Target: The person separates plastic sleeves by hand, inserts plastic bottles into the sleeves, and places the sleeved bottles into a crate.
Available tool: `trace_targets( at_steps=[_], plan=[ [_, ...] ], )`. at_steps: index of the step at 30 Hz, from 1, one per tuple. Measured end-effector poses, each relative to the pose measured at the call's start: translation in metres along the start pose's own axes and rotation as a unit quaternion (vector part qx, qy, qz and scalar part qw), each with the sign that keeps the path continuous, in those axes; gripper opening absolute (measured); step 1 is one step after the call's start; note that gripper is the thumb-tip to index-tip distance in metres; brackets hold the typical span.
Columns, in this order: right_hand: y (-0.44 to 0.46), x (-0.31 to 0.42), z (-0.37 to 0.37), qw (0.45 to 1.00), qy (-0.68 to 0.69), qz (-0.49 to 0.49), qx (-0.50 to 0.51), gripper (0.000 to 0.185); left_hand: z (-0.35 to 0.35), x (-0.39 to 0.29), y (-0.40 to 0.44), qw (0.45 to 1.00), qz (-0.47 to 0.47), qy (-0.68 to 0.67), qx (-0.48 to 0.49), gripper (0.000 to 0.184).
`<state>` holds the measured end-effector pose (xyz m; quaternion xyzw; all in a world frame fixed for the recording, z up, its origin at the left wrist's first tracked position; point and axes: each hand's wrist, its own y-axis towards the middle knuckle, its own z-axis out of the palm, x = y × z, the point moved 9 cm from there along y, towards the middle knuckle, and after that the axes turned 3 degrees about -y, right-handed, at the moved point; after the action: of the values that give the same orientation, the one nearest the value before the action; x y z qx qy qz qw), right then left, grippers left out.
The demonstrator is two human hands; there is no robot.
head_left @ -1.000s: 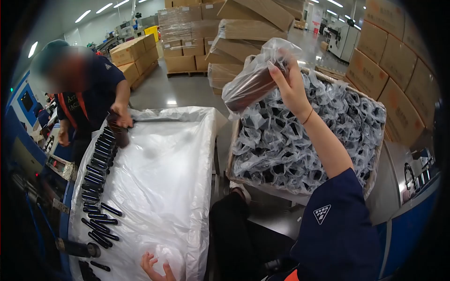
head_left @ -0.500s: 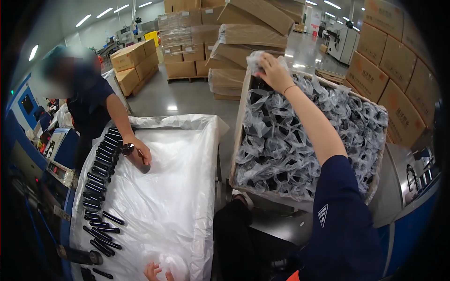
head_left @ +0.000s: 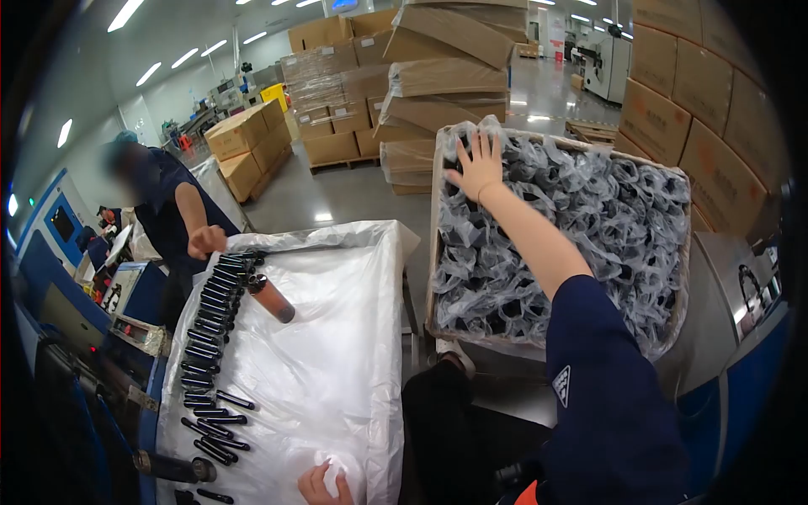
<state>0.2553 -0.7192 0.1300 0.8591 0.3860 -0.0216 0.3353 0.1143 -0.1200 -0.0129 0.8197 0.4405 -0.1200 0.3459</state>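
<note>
My right hand (head_left: 478,167) lies with fingers spread over the bagged dark pieces (head_left: 505,261), at the far left corner of a lined carton (head_left: 433,278). The pieces stand packed close together in crinkled clear film. At the bottom of the view, my left hand (head_left: 324,486) is partly cut off by the frame edge. Its fingers curl at a crumpled translucent plastic bag (head_left: 343,468) on the film-covered table (head_left: 328,353). Along the table's left side runs a row of slim black pieces (head_left: 210,311). A brownish-orange bottle with a dark cap (head_left: 271,300) lies beside the row's far end.
A co-worker's hand (head_left: 206,241) hovers past the table's far left corner. A dark bottle-like cylinder (head_left: 172,467) lies at the near left. Stacked cartons (head_left: 328,93) stand behind, with more cartons (head_left: 673,118) at right. A metal-topped bench (head_left: 707,295) adjoins the lined carton.
My right hand has released the bagged piece at the carton's corner and its fingers have spread. The co-worker's hand has let go of the bottle and drawn back. The view has shifted slightly.
</note>
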Motion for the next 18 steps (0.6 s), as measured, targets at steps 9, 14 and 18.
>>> trace_targets(
  at_steps=[9,14,18],
  plan=[
    [-0.46,-0.031,-0.019,0.95,0.258,-0.154,0.084,0.063,-0.001,-0.018,-0.004,0.998,0.007,-0.019,-0.066,0.037],
    [-0.648,-0.189,0.05,0.954,0.207,0.164,0.144,0.046,0.013,-0.035,-0.003,0.998,0.01,-0.05,-0.043,0.04],
    [-0.676,-0.251,0.065,0.839,0.284,0.449,0.117,0.035,0.017,-0.026,-0.008,0.997,-0.011,-0.068,-0.031,0.04]
  ],
)
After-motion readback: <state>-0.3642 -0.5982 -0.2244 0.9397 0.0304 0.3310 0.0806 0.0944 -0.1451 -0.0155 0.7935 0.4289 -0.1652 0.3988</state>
